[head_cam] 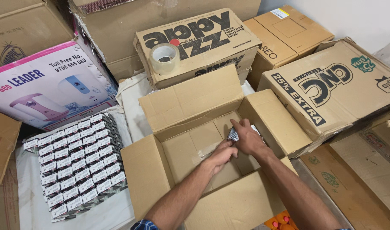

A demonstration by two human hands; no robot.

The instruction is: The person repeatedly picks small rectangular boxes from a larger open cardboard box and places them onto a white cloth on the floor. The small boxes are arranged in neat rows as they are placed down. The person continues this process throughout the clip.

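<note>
An open brown cardboard box (195, 102) stands in front of me with its four flaps spread out. Both my hands reach down inside it. My right hand (248, 138) presses on a small black-and-white packet (233, 135) near the box's far right corner. My left hand (222, 154) touches the same packet from the near side, fingers curled at its edge. Much of the packet is hidden under my hands.
A block of several small black-and-white packets (77, 164) lies on white sheeting to the left. A roll of clear tape (164, 58) sits on a closed printed carton behind the box. More cartons (335, 85) crowd the right and back; a pink-and-white appliance box (50, 85) lies at left.
</note>
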